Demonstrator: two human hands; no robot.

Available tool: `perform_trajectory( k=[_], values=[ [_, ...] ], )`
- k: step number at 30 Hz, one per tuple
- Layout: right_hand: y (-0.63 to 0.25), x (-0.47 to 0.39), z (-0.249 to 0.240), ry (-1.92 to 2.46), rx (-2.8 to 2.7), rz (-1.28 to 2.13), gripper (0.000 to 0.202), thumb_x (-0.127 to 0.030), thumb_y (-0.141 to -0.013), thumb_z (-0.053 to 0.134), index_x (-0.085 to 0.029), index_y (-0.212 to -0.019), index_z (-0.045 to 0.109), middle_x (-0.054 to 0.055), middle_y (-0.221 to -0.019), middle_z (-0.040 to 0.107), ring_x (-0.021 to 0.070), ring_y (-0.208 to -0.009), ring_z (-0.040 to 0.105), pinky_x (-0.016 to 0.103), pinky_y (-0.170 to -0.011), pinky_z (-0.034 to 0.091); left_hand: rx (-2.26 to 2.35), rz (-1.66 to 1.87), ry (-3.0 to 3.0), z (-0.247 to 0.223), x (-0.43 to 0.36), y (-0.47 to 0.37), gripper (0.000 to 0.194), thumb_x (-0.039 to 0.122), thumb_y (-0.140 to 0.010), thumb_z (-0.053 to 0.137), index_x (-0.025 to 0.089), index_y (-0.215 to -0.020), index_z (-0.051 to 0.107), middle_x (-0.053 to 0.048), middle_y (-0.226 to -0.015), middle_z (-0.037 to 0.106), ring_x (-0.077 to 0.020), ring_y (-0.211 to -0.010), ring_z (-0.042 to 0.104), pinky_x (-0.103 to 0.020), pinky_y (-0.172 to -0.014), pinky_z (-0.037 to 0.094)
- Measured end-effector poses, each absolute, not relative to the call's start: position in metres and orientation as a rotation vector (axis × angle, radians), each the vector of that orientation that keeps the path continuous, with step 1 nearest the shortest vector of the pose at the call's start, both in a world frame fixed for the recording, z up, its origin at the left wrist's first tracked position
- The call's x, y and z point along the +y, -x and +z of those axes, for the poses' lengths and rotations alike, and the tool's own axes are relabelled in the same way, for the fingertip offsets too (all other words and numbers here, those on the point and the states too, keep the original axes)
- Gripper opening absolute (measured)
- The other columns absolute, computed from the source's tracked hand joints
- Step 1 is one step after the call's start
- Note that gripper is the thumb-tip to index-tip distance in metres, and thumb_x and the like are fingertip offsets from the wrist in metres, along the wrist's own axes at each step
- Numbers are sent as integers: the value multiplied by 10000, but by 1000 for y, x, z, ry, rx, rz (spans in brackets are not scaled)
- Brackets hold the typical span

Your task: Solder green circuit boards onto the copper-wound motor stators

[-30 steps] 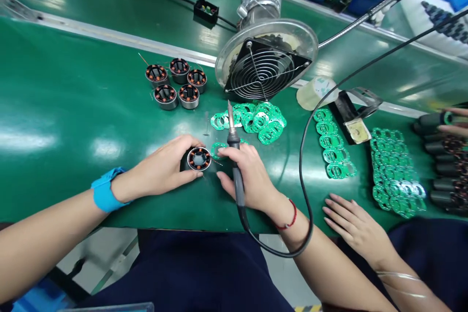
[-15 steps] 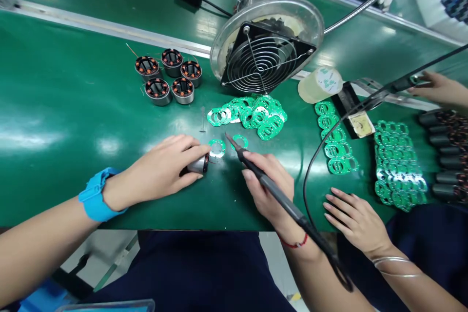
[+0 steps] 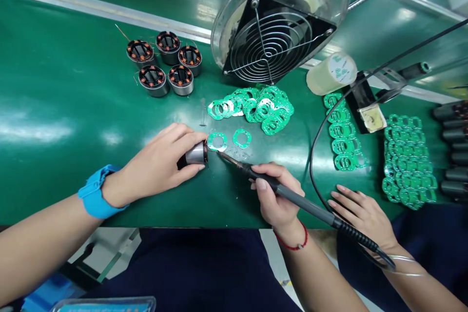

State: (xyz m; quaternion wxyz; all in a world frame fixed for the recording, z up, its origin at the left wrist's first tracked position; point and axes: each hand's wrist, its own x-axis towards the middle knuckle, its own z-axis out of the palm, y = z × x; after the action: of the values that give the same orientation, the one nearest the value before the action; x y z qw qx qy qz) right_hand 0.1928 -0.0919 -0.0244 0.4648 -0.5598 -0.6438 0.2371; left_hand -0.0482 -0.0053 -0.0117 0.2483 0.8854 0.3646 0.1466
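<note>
My left hand (image 3: 171,156) is closed round a motor stator (image 3: 196,153) lying on its side on the green bench. Its wound end faces right, beside a green ring-shaped circuit board (image 3: 217,142). In my right hand (image 3: 280,195) is a soldering iron (image 3: 305,204), held like a pen. The iron's tip points left, close to the lower edge of that board; I cannot tell whether it touches. A second ring board (image 3: 242,138) lies just to the right. Behind them is a loose heap of ring boards (image 3: 276,112).
Several upright stators (image 3: 181,79) stand at back left. A fan with a round hood (image 3: 268,53) overhangs the back. To the right are a tape roll (image 3: 331,74), an iron stand (image 3: 365,102), board rows (image 3: 409,161) and a co-worker's hand (image 3: 361,212). The iron's cable (image 3: 312,156) loops across.
The soldering iron's tip has moved down and left to the board near the stator, its handle now lying flatter. The co-worker's far hand has left the view. The camera view has shifted slightly.
</note>
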Motion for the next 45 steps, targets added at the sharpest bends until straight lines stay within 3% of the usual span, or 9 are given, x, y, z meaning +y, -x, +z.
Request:
perform_trajectory(
  k=[8, 14, 21, 23, 27, 31, 34, 39, 45],
  values=[
    [-195, -92, -24, 1357, -1606, 556, 113, -231, -905, 585, -221, -974, 674, -5, -700, 692, 122, -497, 604, 261, -475, 485, 1002, 416, -2416, -14, -5, 45, 348, 310, -935, 545, 121, -1226, 548, -104, -1065, 604, -243, -978, 561, -366, -846, 462],
    [-195, -100, -35, 1478, -1696, 511, 231, -373, -917, 587, -251, -1084, 690, 56, -832, 736, 206, -654, 707, 350, -558, 576, 1003, 392, -2413, -13, -5, 45, 352, 319, -934, 542, 133, -1233, 541, -106, -1075, 609, -250, -985, 560, -368, -849, 460],
    [-315, -107, -8, 1400, -1923, 497, 214, -456, -968, 518, -387, -1047, 704, 2, -749, 708, 213, -600, 673, 368, -452, 538, 1013, 388, -2435, -15, -6, 45, 333, 307, -924, 547, 143, -1214, 557, -105, -1044, 610, -254, -953, 558, -377, -828, 458],
    [-335, -106, 0, 1371, -1969, 472, 141, -489, -904, 631, -396, -938, 730, -7, -704, 692, 209, -563, 643, 363, -433, 516, 1010, 388, -2441, -15, -6, 45, 331, 308, -926, 543, 148, -1216, 557, -102, -1039, 611, -256, -949, 559, -383, -827, 460],
    [-281, -101, -8, 1361, -1926, 470, 258, -417, -969, 546, -353, -1188, 667, 24, -842, 743, 217, -651, 691, 375, -549, 568, 1009, 388, -2460, -15, -5, 44, 328, 307, -932, 537, 150, -1219, 548, -97, -1030, 609, -252, -950, 557, -381, -830, 463],
    [-199, -88, -20, 1326, -1947, 474, 458, -285, -999, 510, -285, -1450, 429, 58, -1047, 761, 196, -820, 735, 358, -731, 590, 999, 394, -2472, -15, -5, 44, 313, 310, -933, 531, 160, -1207, 544, -92, -1022, 608, -246, -935, 556, -372, -816, 463],
    [-179, -73, -19, 1343, -2093, 428, 371, -199, -999, 470, -250, -1365, 497, 73, -1054, 765, 210, -908, 713, 370, -784, 556, 1002, 386, -2468, -15, -5, 44, 313, 309, -931, 530, 170, -1211, 541, -87, -1012, 607, -245, -928, 553, -372, -810, 464],
    [-180, -59, -20, 1382, -2241, 346, 297, -191, -949, 502, -219, -1234, 580, 96, -1057, 749, 281, -1083, 642, 429, -850, 509, 1002, 395, -2466, -18, -6, 44, 318, 303, -920, 541, 158, -1203, 554, -92, -1003, 612, -249, -923, 558, -381, -811, 470],
    [-176, -61, -21, 1507, -2072, 371, 307, -166, -937, 503, -239, -1229, 560, 48, -939, 754, 219, -840, 672, 363, -748, 476, 1057, 395, -2350, -15, -6, 42, 327, 341, -902, 544, 164, -1175, 568, -88, -1007, 627, -250, -940, 580, -386, -827, 492]
  ],
)
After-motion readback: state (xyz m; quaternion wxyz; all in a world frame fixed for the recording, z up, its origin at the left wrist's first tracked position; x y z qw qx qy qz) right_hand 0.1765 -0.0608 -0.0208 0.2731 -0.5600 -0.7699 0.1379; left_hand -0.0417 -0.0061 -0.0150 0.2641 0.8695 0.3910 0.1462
